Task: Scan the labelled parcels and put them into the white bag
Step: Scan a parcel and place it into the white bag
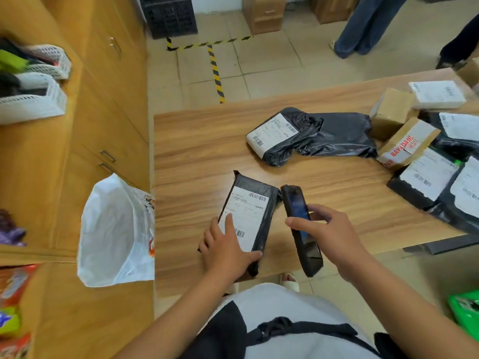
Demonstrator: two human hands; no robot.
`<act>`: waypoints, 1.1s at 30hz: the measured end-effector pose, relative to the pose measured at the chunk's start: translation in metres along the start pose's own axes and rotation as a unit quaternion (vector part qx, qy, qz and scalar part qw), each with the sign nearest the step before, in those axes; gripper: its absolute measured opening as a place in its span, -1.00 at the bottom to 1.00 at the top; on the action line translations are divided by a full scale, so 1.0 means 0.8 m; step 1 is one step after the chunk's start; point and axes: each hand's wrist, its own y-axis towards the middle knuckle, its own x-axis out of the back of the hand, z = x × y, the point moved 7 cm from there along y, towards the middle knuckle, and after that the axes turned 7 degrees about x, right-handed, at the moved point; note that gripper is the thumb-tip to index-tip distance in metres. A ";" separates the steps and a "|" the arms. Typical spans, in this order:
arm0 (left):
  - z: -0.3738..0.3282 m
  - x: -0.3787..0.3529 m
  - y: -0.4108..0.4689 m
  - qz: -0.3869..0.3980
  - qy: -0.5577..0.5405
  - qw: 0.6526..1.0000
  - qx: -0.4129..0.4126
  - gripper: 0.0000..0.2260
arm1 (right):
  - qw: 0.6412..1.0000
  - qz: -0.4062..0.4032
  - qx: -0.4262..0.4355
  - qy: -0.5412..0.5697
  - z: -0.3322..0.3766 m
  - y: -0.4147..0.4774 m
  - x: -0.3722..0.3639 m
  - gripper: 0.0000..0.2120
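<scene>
A small black parcel (255,213) with a white barcode label lies near the front edge of the wooden table (197,146). My left hand (225,248) grips its near end, thumb along the side and fingers on the label. My right hand (329,231) holds a black handheld scanner (300,226) just right of the parcel, its top end pointing away from me. A larger black parcel (313,134) with a label lies further back. The white bag (116,231) stands open to the left of the table.
A pile of labelled black parcels and cardboard boxes (427,149) fills the table's right end. Wooden cabinets (103,112) with white baskets (33,99) run along the left. A person's legs (368,24) stand on the tiled floor beyond the table.
</scene>
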 end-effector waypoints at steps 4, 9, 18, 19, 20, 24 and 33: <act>0.003 -0.009 -0.003 -0.009 0.006 0.999 0.030 0.06 | 1.000 0.020 0.015 -0.001 0.000 0.008 -0.005 -0.67; 0.005 -0.003 -0.004 -0.024 -0.023 0.998 0.049 0.06 | 0.998 0.055 0.027 -0.002 -0.001 0.018 -0.012 -0.61; 0.101 0.033 -0.026 -0.057 -0.147 0.977 0.145 -0.02 | 0.988 0.148 0.042 -0.010 0.007 0.021 -0.067 -0.64; 0.115 0.038 -0.027 -0.065 -0.156 0.973 0.160 -0.04 | 0.986 0.157 0.045 -0.016 0.007 0.021 -0.074 -0.52; 0.131 0.044 -0.027 -0.074 -0.163 0.968 0.175 -0.05 | 0.985 0.162 0.048 -0.021 0.007 0.021 -0.080 -0.40; 0.202 0.071 -0.016 -0.116 -0.210 0.943 0.231 -0.06 | 0.982 0.178 0.054 -0.035 0.012 0.022 -0.104 -0.28; 0.368 0.115 0.052 -0.128 -0.263 0.894 0.341 -0.15 | 0.981 0.172 0.074 -0.054 0.038 0.030 -0.161 -0.61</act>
